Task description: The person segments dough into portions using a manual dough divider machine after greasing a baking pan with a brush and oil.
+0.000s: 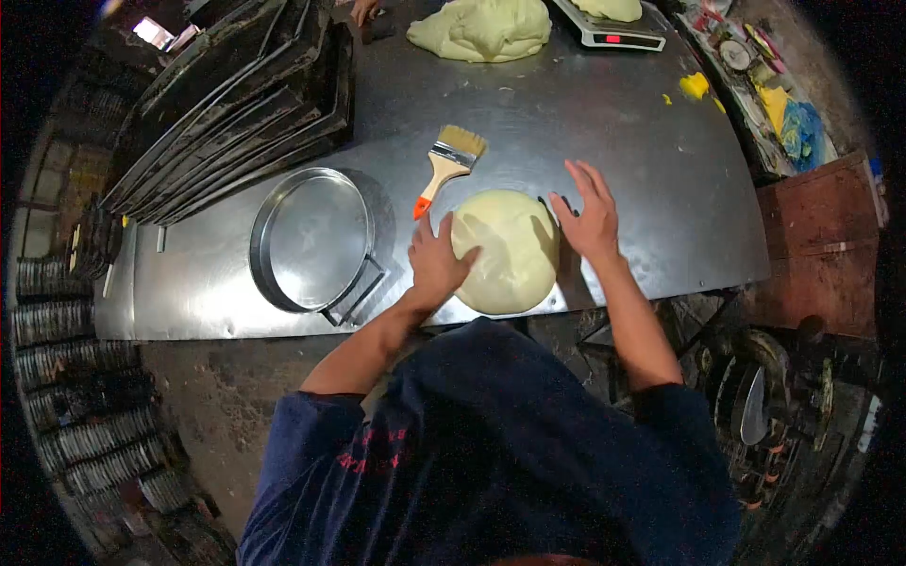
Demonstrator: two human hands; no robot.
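Observation:
A smooth, round, pale-yellow piece of dough (508, 255) lies near the front edge of the metal table, between my hands. My left hand (439, 259) rests at its left side, fingers apart, with the thumb over the dough. On the right, my right hand (591, 215) is held just beside the dough with its fingers spread and nothing in them. Beyond my left hand lies a flat brush (449, 170) with a wooden handle, its orange tip towards me. To the left stands a round metal pan (316, 241) with a wire handle.
Dark baking trays (236, 113) lean in a row at the back left. A large lump of dough (481, 30) sits at the far side beside a digital scale (613, 33) bearing more dough. Yellow scraps (694, 86) lie at the right. Another person's hand (364, 11) shows at the top.

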